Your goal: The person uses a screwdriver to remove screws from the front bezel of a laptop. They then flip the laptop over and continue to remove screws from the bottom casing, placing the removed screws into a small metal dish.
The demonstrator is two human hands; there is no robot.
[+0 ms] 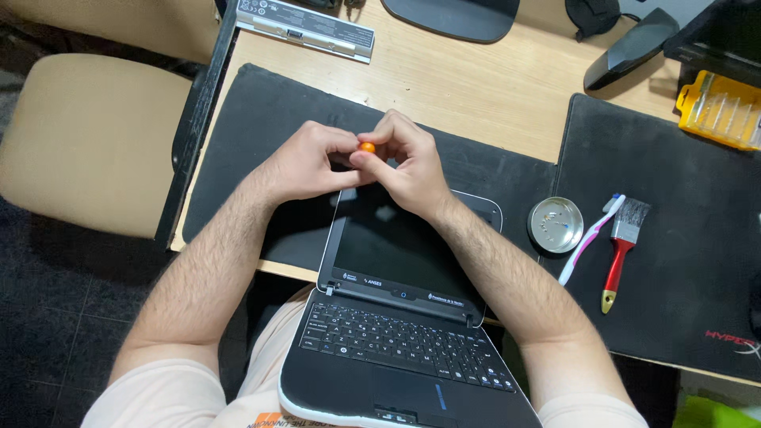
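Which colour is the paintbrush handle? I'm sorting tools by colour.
Red, with a gold-coloured tip; the paintbrush lies on the black mat, seen clearly in the head view.

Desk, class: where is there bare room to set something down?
Free: wooden desk between battery pack and black case; left mat beside the hands; right mat below paintbrush. Crowded: around metal dish, toothbrush, laptop.

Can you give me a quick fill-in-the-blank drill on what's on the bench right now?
1. Both hands pinch a small ____ ball above the open black laptop.
2. The red-handled paintbrush lies beside a pink-and-white ____.
3. The round metal dish sits to the laptop's ____.

Missing words: orange; toothbrush; right
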